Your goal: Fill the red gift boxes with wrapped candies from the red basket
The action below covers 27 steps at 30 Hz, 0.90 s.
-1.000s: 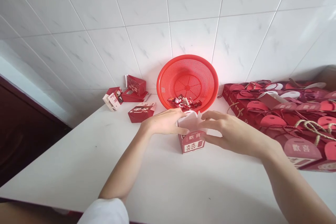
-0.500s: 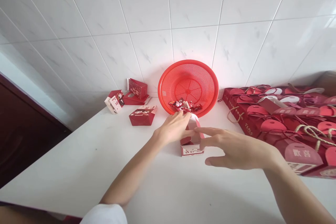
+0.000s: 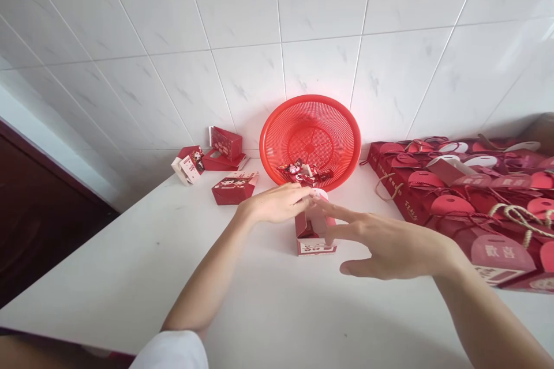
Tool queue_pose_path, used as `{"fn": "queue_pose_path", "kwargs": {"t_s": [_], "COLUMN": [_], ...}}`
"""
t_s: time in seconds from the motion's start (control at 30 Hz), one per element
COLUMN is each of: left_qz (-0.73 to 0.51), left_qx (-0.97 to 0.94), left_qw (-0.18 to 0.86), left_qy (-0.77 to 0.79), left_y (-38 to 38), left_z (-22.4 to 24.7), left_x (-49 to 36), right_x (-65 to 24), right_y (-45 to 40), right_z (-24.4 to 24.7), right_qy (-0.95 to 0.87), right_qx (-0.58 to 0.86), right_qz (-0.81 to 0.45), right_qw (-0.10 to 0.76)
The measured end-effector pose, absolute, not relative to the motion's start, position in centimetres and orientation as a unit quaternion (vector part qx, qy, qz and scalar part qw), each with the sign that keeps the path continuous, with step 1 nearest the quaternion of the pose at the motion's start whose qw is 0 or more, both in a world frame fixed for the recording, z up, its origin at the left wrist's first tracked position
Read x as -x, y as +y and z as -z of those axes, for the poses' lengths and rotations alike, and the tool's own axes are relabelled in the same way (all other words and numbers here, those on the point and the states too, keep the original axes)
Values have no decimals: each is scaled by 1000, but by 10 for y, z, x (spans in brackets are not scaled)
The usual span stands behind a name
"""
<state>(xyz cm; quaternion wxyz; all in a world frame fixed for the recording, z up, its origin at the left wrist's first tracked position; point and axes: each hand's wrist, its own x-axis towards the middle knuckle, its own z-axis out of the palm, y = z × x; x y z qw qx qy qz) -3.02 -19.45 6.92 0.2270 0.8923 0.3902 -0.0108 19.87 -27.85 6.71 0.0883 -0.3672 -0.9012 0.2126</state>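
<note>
The fingers of the left hand [image 3: 272, 204] are held together, with their tips resting against the pale upper flaps of a small red-and-white card gift box [image 3: 315, 236]. The fingers of the right hand [image 3: 385, 245] are spread apart: the index tip is placed at the flaps, the next finger is laid against the box's side, and the thumb is kept clear. No clamping is confirmed for either hand.

The box is stood upright on a white counter [image 3: 130, 265], just in front of a round red plastic mesh basket [image 3: 310, 98]. The box is judged light and thin-walled, with flaps liable to bend and a coated surface that may slip. Hold is best taken low, on the side walls.

Wrapped sweets [image 3: 303, 173] are lying inside the basket. Red card boxes [image 3: 234, 187] are placed to its left, and red gift bags with cord handles [image 3: 454, 202] are massed to its right.
</note>
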Motion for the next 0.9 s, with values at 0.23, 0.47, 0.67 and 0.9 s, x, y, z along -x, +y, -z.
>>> {"fn": "queue_pose_path", "kwargs": {"t_s": [0.23,0.47,0.67,0.9], "left_qz": [24,29,25,22], "left_qx": [-899,-906,-891,-888], "left_qw": [220,219,219,222], "left_qy": [379,360,398,402], "left_y": [-185,-186,-187,-189], "left_z": [-65,-53,-49,-50], "left_x": [34,23,22,21], "right_x": [-198,-192,-188,-186], "right_y": [-275,-270,-266,-266], "right_z": [-62,-55,-55,-55], "right_qy": [-897,-888,-878,-875], "right_qx": [349,363,384,397], "right_qz": [-266,-276,-285,-276], "right_qw": [64,66,15,17]}}
